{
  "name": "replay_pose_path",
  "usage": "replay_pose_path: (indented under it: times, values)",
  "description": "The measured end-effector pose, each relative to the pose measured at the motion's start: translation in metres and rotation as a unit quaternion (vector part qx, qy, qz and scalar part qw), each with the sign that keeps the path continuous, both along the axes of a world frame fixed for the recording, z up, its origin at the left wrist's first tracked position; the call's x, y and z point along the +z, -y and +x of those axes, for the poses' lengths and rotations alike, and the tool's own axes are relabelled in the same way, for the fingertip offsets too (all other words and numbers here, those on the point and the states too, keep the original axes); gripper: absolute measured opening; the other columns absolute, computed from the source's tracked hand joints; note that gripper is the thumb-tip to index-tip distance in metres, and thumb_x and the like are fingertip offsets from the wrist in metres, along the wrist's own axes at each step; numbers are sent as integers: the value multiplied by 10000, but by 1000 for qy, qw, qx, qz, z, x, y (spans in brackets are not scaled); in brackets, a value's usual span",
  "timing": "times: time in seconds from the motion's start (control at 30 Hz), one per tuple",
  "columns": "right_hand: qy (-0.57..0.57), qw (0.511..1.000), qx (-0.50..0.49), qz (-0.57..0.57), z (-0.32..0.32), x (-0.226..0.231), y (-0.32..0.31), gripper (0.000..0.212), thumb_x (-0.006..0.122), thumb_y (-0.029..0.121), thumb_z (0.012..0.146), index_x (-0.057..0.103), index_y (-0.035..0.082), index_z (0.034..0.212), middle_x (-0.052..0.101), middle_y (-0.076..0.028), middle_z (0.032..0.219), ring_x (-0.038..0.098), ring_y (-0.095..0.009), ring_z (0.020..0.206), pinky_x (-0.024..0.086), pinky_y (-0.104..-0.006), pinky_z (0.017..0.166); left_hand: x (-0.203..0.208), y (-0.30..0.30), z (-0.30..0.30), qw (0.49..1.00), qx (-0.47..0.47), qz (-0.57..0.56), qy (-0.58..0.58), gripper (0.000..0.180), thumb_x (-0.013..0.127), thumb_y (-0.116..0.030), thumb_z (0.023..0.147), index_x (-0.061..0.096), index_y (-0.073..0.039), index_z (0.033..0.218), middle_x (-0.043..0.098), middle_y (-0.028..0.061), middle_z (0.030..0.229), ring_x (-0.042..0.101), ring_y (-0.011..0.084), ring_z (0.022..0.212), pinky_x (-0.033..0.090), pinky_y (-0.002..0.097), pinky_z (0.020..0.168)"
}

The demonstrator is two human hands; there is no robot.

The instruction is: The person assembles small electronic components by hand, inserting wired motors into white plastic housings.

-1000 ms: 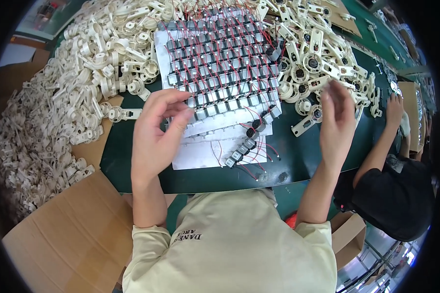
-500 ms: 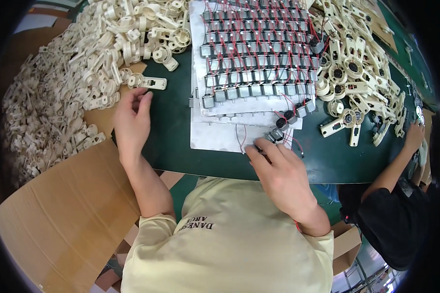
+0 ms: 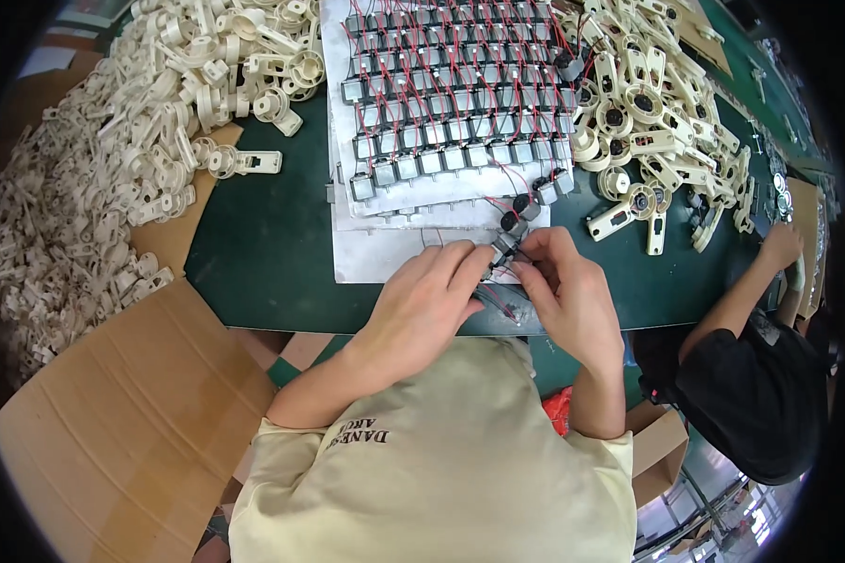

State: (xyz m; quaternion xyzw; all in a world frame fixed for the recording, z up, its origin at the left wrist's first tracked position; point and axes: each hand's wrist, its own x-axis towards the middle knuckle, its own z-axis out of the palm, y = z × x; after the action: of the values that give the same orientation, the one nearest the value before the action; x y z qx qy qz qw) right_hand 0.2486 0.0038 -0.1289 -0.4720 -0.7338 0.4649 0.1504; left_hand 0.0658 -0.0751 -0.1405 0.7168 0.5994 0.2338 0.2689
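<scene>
Many motors (image 3: 454, 157) (red-wired) top white sheets (image 3: 366, 258) on the green table (image 3: 253, 244).

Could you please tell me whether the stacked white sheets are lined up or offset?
Offset: the bottom sheet juts out past the front edge of the top sheet.

left: cream plastic parts (image 3: 84, 206) lay heaped | lower left: a cardboard sheet (image 3: 131, 422) slanted below them | right: a second cream pile (image 3: 652, 143) rested on the green tabletop (image 3: 263, 230) | far right: a black-clad co-worker (image 3: 751, 403) extended an arm | lower right: an open carton (image 3: 657, 446) stood near a red object (image 3: 559, 409)
</scene>
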Motion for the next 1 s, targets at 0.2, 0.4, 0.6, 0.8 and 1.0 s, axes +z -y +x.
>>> replay_pose_path:
  times: [0.2, 0.4, 0.6, 0.8, 1.0]
  values:
    - [-54, 995, 25, -76, 9, -1, -5, 134, 613, 32, 888, 572, -16, 1006, 649, -133, 746, 619, -197, 624, 485, -310, 597, -11, 4, 1, 999, -14, 35, 8, 529, 764, -102, 733, 513, -35, 1193, 540, 126, 1111, 590, 319, 945, 506, 382, 785]
    - [-60, 994, -60, 68, 15, 12, -14, 161, 614, 26, 889, 594, -18, 1042, 673, -152, 847, 667, -202, 736, 512, -294, 669, -5, 2, 22, 987, 10, -20, 159, 458, 736, -119, 795, 516, -10, 1181, 547, 132, 1059, 641, 279, 818, 531, 371, 694]
    - [-3, 987, -161, 20, 42, 47, 32, 116, 620, 81, 898, 613, -28, 859, 644, -46, 670, 590, -78, 628, 463, -230, 579, 3, -20, 23, 998, 0, 49, 38, 375, 676, -67, 825, 557, -34, 1179, 552, 108, 979, 614, 282, 756, 513, 373, 643]
    - [208, 968, -129, 60, 20, -4, 50, 370, 757, 310, 796, 580, 41, 979, 618, -100, 688, 618, -316, 590, 475, -406, 510, -10, -34, 35, 996, 6, 89, -29, 281, 671, -60, 816, 608, -45, 1089, 565, 99, 878, 606, 290, 707, 497, 380, 598]
    - [110, 971, -137, 162, 29, -16, 51, 294, 720, 84, 793, 574, 6, 1035, 576, -139, 899, 623, -287, 681, 508, -377, 571, -12, -40, 50, 991, 62, 111, -38, 173, 702, -106, 813, 589, -69, 938, 574, 86, 797, 602, 291, 643, 489, 392, 552]
